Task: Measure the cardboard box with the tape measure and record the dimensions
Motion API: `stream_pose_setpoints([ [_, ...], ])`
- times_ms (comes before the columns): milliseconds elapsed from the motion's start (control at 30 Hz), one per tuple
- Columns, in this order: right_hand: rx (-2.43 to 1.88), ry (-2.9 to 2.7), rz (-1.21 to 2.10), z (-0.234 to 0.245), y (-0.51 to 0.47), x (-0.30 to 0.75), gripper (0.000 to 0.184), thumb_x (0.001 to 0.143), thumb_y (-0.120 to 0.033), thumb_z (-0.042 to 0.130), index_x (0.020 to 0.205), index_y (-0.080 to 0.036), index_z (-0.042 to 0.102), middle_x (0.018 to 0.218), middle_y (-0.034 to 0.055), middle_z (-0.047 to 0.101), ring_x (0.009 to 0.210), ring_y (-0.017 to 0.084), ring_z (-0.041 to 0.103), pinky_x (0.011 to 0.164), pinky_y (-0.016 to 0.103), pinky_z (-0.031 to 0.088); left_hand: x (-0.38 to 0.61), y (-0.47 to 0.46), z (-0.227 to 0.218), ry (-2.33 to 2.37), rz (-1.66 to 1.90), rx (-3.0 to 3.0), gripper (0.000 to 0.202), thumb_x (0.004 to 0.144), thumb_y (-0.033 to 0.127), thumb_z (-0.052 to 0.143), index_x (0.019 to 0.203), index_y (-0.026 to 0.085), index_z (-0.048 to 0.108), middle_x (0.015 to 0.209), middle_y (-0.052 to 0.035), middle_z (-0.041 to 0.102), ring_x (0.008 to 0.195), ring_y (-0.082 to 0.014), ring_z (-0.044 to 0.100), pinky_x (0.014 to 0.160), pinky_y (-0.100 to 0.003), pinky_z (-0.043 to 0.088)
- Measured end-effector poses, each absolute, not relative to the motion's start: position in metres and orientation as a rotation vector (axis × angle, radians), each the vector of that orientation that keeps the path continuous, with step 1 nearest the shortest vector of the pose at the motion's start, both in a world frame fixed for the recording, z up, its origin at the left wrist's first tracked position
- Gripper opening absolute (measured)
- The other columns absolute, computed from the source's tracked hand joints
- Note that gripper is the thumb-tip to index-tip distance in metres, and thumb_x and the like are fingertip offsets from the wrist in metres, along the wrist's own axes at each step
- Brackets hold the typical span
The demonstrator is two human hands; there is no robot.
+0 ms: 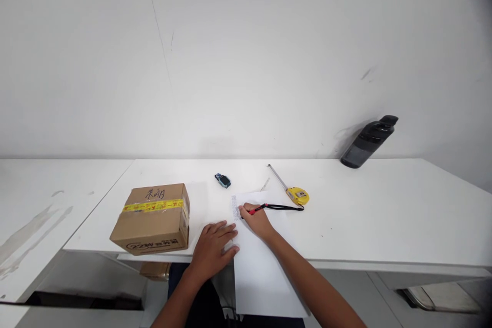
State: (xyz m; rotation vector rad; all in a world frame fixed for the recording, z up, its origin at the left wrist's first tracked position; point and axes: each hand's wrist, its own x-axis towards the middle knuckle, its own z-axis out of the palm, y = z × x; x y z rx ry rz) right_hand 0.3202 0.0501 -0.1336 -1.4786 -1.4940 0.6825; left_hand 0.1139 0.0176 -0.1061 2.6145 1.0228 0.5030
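Observation:
My right hand is closed around a red and black pen, its tip end hidden by the fingers. It rests on a long white sheet of paper, close to a column of small dark writing along the sheet's upper left. Flat beside the paper's left edge lies my left hand, fingers spread and some tips touching the edge. Just beyond the right hand is a yellow tape measure with its blade partly drawn out. Its black strap runs back toward the pen.
A brown cardboard box with yellow tape stands on the white table left of my hands. Behind the paper lies a small dark object, too small to name. A black bottle stands against the wall at right. The paper overhangs the table's front edge.

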Motion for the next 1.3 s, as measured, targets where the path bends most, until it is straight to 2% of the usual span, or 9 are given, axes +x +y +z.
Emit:
stream_pose_setpoints([
  [200, -1.493, -1.542, 0.590, -0.136, 0.050, 0.322, 0.039, 0.090, -0.042, 0.045, 0.057, -0.022, 0.045, 0.054, -0.0027, 0.048, 0.056, 0.014, 0.047, 0.057, 0.026, 0.037, 0.113, 0.019, -0.109, 1.038, 0.505, 2.575, 0.037, 0.089, 0.040, 0.058, 0.125, 0.032, 0.063, 0.136, 0.0001, 0.060, 0.131, -0.0261, 0.049, 0.104, -0.047, 0.039],
  [300, -1.588, -1.614, 0.221, -0.138, 0.053, 0.321, 0.029, 0.094, -0.032, 0.041, 0.087, -0.019, 0.067, 0.084, 0.0060, 0.064, 0.072, 0.017, 0.056, 0.067, 0.028, 0.042, 0.114, 0.022, -0.110, 1.082, 0.559, 2.477, 0.033, 0.083, 0.035, 0.066, 0.115, 0.030, 0.068, 0.131, 0.0000, 0.064, 0.127, -0.0259, 0.053, 0.104, -0.047, 0.041],
  [367, -1.686, -1.680, -0.009, -0.137, 0.058, 0.323, 0.034, 0.091, -0.017, 0.039, 0.114, -0.019, 0.065, 0.106, 0.0117, 0.063, 0.084, 0.019, 0.058, 0.075, 0.031, 0.043, 0.115, 0.024, -0.111, 1.099, 0.603, 2.422, 0.030, 0.079, 0.031, 0.070, 0.108, 0.029, 0.071, 0.127, -0.0004, 0.066, 0.124, -0.0256, 0.056, 0.103, -0.047, 0.043],
  [467, -1.847, -1.638, -0.261, -0.130, 0.061, 0.339, 0.045, 0.087, -0.007, 0.039, 0.127, -0.017, 0.059, 0.121, 0.0167, 0.059, 0.098, 0.024, 0.058, 0.089, 0.044, 0.040, 0.112, 0.020, -0.111, 1.084, 0.649, 2.427, 0.027, 0.079, 0.028, 0.070, 0.106, 0.028, 0.071, 0.126, -0.0016, 0.067, 0.124, -0.0255, 0.056, 0.104, -0.048, 0.044],
  [600, -2.150, -1.183, -0.408, -0.122, 0.051, 0.397, 0.039, 0.090, -0.024, 0.043, 0.126, -0.014, 0.058, 0.135, 0.0211, 0.051, 0.128, 0.037, 0.041, 0.102, 0.065, 0.023, 0.091, -0.005, -0.117, 1.016, 0.674, 2.516, 0.026, 0.088, 0.030, 0.058, 0.111, 0.031, 0.069, 0.128, -0.0020, 0.066, 0.127, -0.0255, 0.054, 0.109, -0.054, 0.039],
  [733, -2.402, -0.945, 0.012, -0.130, 0.031, 0.458, 0.044, 0.084, -0.051, 0.052, 0.104, -0.015, 0.066, 0.129, 0.0248, 0.055, 0.132, 0.049, 0.035, 0.097, 0.076, 0.018, 0.048, -0.039, -0.127, 0.885, 0.777, 2.569, 0.026, 0.092, 0.031, 0.050, 0.110, 0.036, 0.069, 0.107, -0.0007, 0.074, 0.100, -0.0202, 0.069, 0.099, -0.043, 0.051],
  [900, -2.252, -0.904, 0.321, -0.138, 0.024, 0.484, 0.041, 0.071, -0.059, 0.063, 0.085, -0.020, 0.061, 0.097, 0.0175, 0.069, 0.103, 0.040, 0.062, 0.091, 0.059, 0.041, -0.012, -0.056, -0.112, 1.451, 1.535, 2.231, 0.026, 0.089, 0.034, 0.053, 0.112, 0.034, 0.066, 0.120, -0.0052, 0.067, 0.118, -0.0275, 0.058, 0.103, -0.049, 0.046],
  [1067, -1.566, -0.606, 0.613, -0.098, 0.039, 0.442, 0.071, 0.044, -0.047, 0.086, 0.098, -0.023, 0.048, 0.089, 0.0080, 0.069, 0.084, 0.030, 0.069, 0.073, 0.041, 0.056, -0.056, -0.025, -0.095, 1.810, 1.726, 1.548, 0.070, 0.084, 0.057, 0.056, 0.142, 0.023, 0.039, 0.148, -0.0123, 0.042, 0.137, -0.0324, 0.037, 0.110, -0.054, 0.036],
  [1300, -0.940, -1.317, 0.850, -0.028, 0.041, 0.273, 0.057, 0.068, -0.037, 0.081, 0.112, -0.026, 0.047, 0.105, 0.0063, 0.069, 0.088, 0.022, 0.070, 0.077, 0.039, 0.059, -0.074, 0.027, -0.122, 1.430, 1.506, 1.258, 0.078, 0.074, 0.075, 0.055, 0.129, 0.021, 0.050, 0.130, -0.0123, 0.060, 0.123, -0.0324, 0.054, 0.104, -0.049, 0.045],
])
